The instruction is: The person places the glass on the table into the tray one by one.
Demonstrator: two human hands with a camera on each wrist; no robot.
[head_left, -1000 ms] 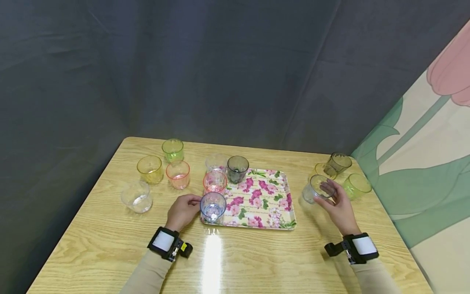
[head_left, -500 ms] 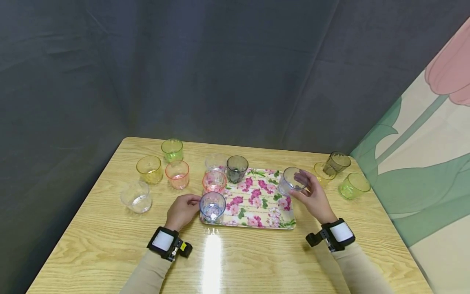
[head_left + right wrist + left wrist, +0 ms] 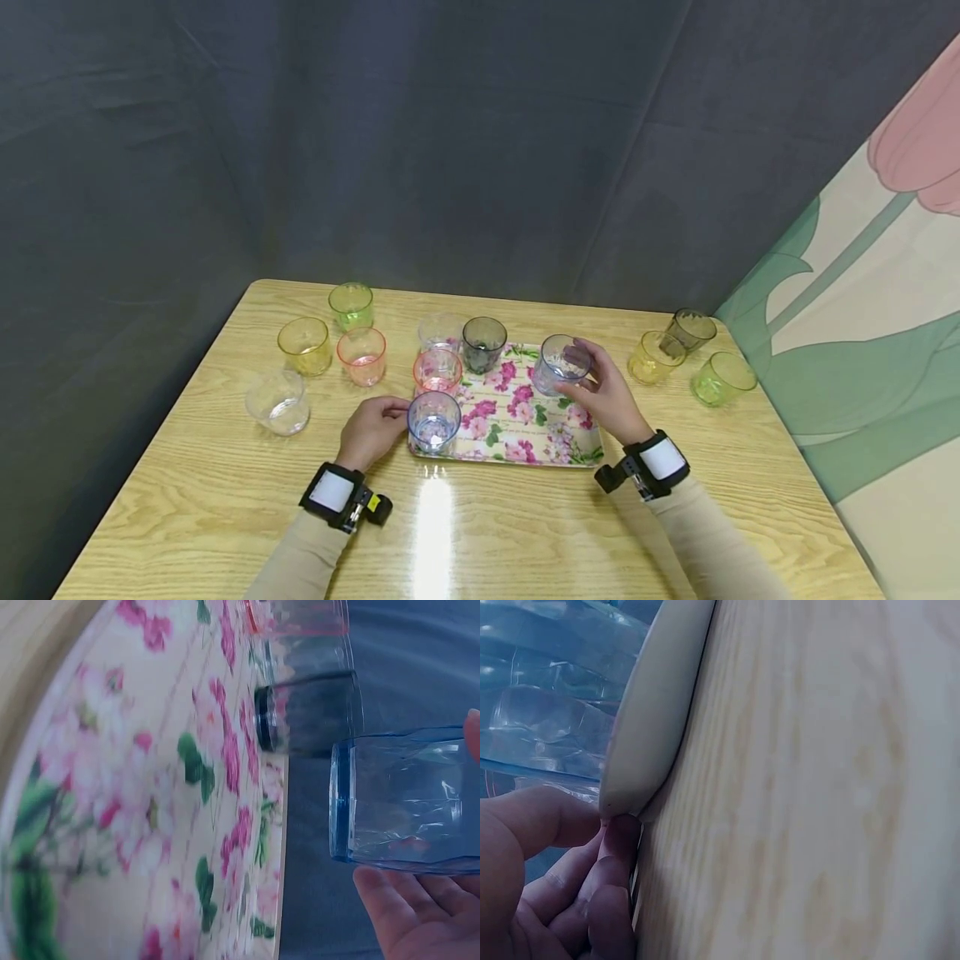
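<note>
My left hand (image 3: 371,435) pinches the left edge of the flowered tray (image 3: 480,442); in the left wrist view, thumb and fingertips meet at the tray's pale rim (image 3: 656,712). In my right hand (image 3: 606,396) is a clear bluish tumbler (image 3: 553,371), held upright by its side above the tray's back right part. The right wrist view has the tumbler's thick base (image 3: 342,802) raised off the tray. Along the tray's left side stand another blue tumbler (image 3: 433,423), a red one (image 3: 437,372) and a colourless one (image 3: 441,331). Beside the colourless one is a dark grey tumbler (image 3: 483,346).
Left of the tray stand a green tumbler (image 3: 351,308), a yellow one (image 3: 305,348), a pink one (image 3: 362,358) and a colourless one (image 3: 279,406). At the right are dark (image 3: 692,331), yellow (image 3: 655,358) and green (image 3: 722,381) tumblers. A dark curtain (image 3: 450,150) hangs behind the table.
My right hand has carried the bluish tumbler leftward from the right-hand group to above the tray. My left hand has stayed at the tray's edge.
</note>
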